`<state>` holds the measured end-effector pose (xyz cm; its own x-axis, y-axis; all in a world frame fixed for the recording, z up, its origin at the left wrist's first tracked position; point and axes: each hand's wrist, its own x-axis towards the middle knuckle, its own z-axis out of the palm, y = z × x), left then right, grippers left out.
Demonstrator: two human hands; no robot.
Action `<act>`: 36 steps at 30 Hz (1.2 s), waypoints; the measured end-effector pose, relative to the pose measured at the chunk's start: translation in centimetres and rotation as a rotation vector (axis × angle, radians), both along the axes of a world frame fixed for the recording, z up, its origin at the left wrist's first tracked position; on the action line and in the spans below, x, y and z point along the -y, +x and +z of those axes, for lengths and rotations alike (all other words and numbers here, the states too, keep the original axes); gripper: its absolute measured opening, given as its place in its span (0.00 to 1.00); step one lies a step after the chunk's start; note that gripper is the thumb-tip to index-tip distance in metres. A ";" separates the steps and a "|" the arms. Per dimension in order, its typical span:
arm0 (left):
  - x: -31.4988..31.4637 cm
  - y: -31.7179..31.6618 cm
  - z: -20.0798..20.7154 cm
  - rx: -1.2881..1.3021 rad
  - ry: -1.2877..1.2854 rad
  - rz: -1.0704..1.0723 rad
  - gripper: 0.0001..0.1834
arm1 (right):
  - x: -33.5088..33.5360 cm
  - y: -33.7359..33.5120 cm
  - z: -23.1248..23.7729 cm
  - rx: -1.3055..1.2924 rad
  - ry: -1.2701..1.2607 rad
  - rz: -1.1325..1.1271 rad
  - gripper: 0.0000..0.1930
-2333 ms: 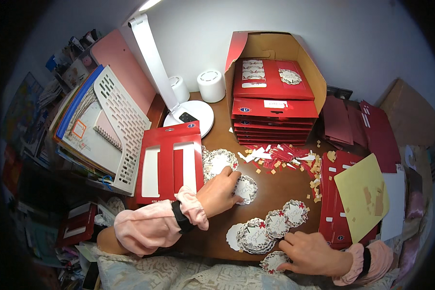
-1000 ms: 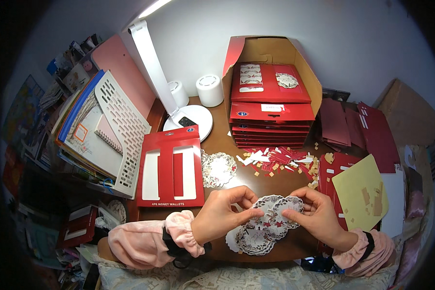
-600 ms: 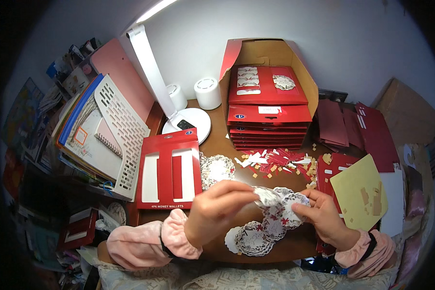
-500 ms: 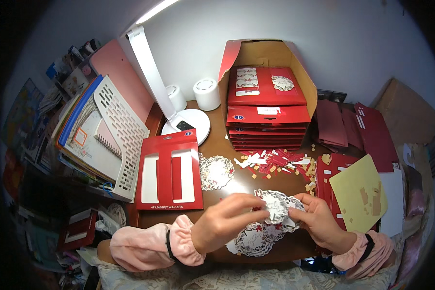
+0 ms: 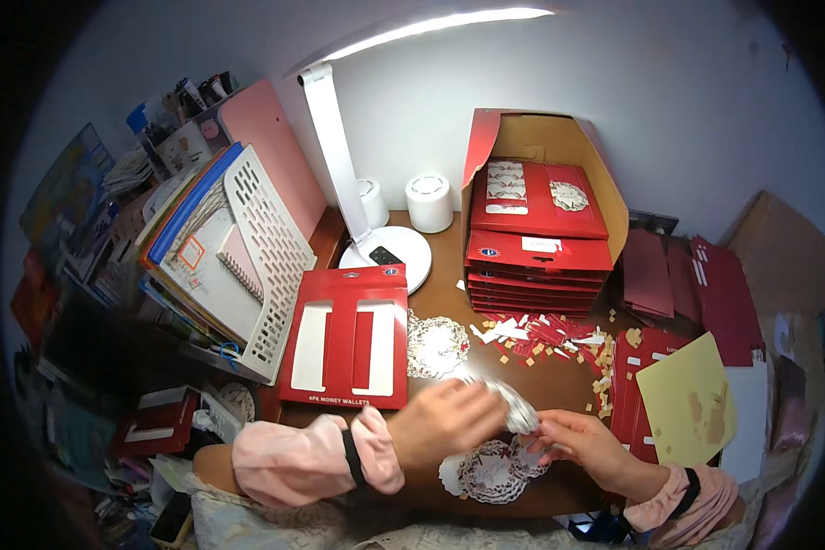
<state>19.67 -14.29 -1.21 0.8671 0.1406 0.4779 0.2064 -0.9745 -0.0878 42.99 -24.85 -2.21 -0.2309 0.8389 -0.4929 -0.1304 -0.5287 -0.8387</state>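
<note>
Lacy, round white paper cutouts (image 5: 520, 414) are held together, tilted, between my two hands above the table's near part. My left hand (image 5: 454, 422), blurred by motion, has its fingers closed across the cutouts' left side. At their right edge my right hand (image 5: 587, 446) pinches them between thumb and fingers. Just below lie more of these cutouts (image 5: 492, 475), with dark patterned rims, flat on the table. Farther back, another lacy cutout pile (image 5: 438, 346) rests beside a red cardboard package (image 5: 344, 344) with two white windows.
An open carton (image 5: 614, 215) stands at the back, stacked with red packages (image 5: 541, 257). Red and white paper scraps (image 5: 541, 335) lie before it. A yellow sheet (image 5: 687, 403) sits on red packages at right. A white lamp (image 5: 403, 261) and a perforated file holder (image 5: 270, 266) stand at left.
The held cutouts have turned from face-up to a steep tilt, and my left hand has moved across them. The whole view has shifted, so the table's things appear lower and farther right.
</note>
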 end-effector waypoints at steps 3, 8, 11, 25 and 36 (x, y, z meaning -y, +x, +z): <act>-4.2 -1.1 -1.1 -0.083 0.044 0.209 0.16 | 0.1 0.6 0.4 0.556 0.356 0.102 0.20; -8.0 -2.9 -5.0 -0.247 -0.015 0.378 0.17 | -0.1 1.1 0.5 0.904 0.686 0.419 0.27; -7.9 -3.6 -4.8 -0.303 -0.215 0.371 0.22 | 0.1 0.8 -0.3 0.880 0.827 0.474 0.32; 1.6 -0.4 -0.8 0.079 -1.502 -0.009 0.20 | -1.0 0.6 0.6 0.304 0.320 0.152 0.11; 4.5 -0.5 2.1 0.204 -2.107 -0.181 0.16 | 2.2 0.2 3.2 -0.140 0.205 0.017 0.13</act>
